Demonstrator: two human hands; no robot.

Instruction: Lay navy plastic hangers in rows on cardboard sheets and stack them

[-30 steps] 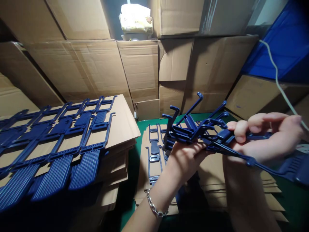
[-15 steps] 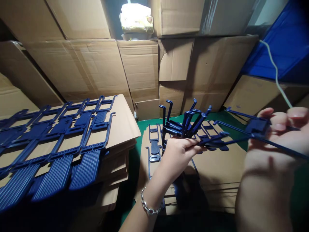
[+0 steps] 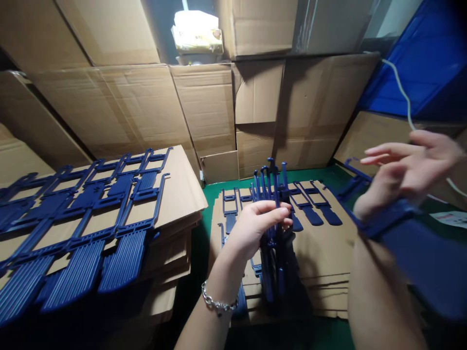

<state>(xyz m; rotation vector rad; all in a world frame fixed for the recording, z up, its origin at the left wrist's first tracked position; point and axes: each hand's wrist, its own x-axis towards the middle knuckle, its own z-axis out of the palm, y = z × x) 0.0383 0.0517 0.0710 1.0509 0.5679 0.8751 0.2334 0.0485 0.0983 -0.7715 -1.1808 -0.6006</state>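
My left hand (image 3: pixel 255 226) is closed around an upright bundle of dark blue plastic frames (image 3: pixel 272 182), whose hooked ends point up. The bundle stands over the right cardboard stack (image 3: pixel 328 257). At the right, my right hand (image 3: pixel 412 167) is blurred, its fingers spread apart. A smeared blue frame with a broad flat panel (image 3: pixel 423 257) crosses the heel of that hand and the wrist; no finger is seen wrapped round it. More blue frames with flat tabs (image 3: pixel 312 215) lie on the right stack, partly hidden behind my left hand.
Rows of blue frames with ribbed tabs (image 3: pixel 122 260) cover the left cardboard stack (image 3: pixel 182 189). Large cartons (image 3: pixel 138 107) stand along the back, with a bright yellow-white packet (image 3: pixel 197 34) above. A blue sheet (image 3: pixel 412 63) and a pale cable (image 3: pixel 401 87) are at upper right.
The bundle in my left hand has swung from fanned out toward the right to nearly upright. My right hand has turned and risen slightly, and the frame there has shifted down over the wrist.
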